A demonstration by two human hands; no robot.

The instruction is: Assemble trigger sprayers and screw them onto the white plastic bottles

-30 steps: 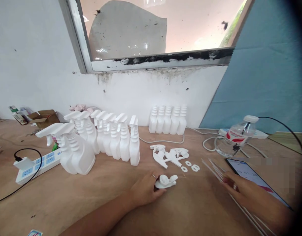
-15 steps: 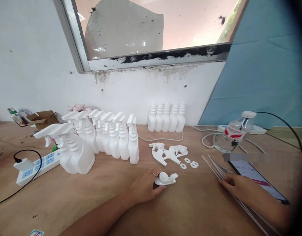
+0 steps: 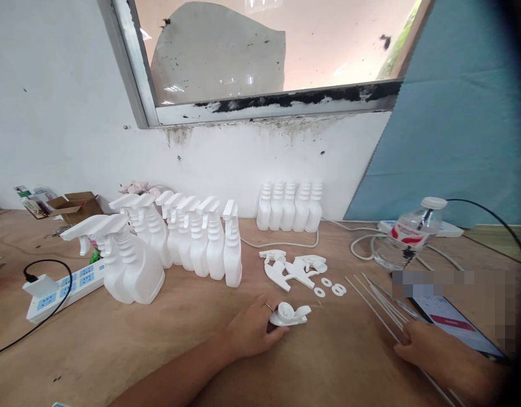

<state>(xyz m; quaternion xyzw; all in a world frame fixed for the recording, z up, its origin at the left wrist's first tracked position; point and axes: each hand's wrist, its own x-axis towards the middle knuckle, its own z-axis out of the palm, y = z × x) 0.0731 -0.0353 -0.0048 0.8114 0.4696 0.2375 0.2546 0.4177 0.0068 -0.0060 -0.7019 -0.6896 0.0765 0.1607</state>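
My left hand (image 3: pixel 255 328) is closed on a white trigger spray head (image 3: pixel 291 314), held low over the table with its round collar facing up. My right hand (image 3: pixel 432 353) is at the right, its fingers pinched around a thin white tube (image 3: pixel 373 308) in a loose bundle of several. The fingertips are partly hidden, so how many tubes they grip cannot be told. Beyond my left hand lie more white spray heads (image 3: pixel 300 272), with a few flat white washers (image 3: pixel 319 292) beside them.
Several white bottles with spray heads (image 3: pixel 232 254) stand at the left, and bottles without heads (image 3: pixel 289 209) line the wall. A power strip (image 3: pixel 71 291) lies at far left. A clear water bottle (image 3: pixel 407 237), a phone (image 3: pixel 459 322) and grey cable (image 3: pixel 353 243) are at the right.
My right hand has moved down and slightly right along the tubes, whose far ends have spread apart. My left hand keeps hold of the spray head. The view has shifted slightly.
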